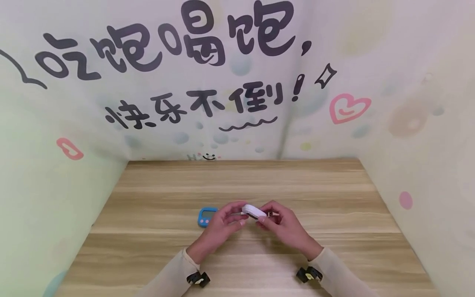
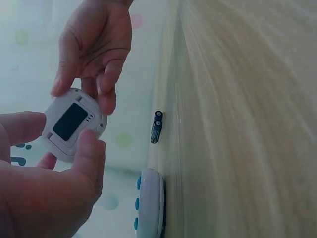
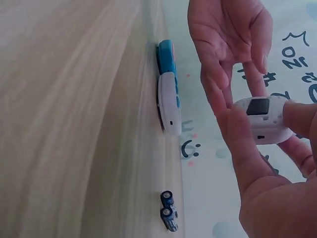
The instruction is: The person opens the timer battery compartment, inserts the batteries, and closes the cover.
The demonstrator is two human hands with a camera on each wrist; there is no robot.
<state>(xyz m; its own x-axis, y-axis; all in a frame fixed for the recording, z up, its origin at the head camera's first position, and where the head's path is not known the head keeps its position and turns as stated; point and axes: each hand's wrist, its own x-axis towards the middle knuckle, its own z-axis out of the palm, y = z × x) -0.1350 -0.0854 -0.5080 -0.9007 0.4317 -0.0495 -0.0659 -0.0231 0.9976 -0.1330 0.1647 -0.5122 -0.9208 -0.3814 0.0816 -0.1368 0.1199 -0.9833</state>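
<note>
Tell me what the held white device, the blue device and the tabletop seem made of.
The held white device: probably plastic, smooth and fairly matte, judging by its even white, moulded-looking shell with small slots. The blue device: likely plastic, smooth, judging by its evenly coloured rounded casing. The tabletop: wood or wood-look laminate, smooth and low-sheen; the striped grain alone leaves it open.

Blue device [image 1: 205,217] partly hidden by left grip [image 1: 221,224], sleeves [image 1: 168,274] cropped
</note>
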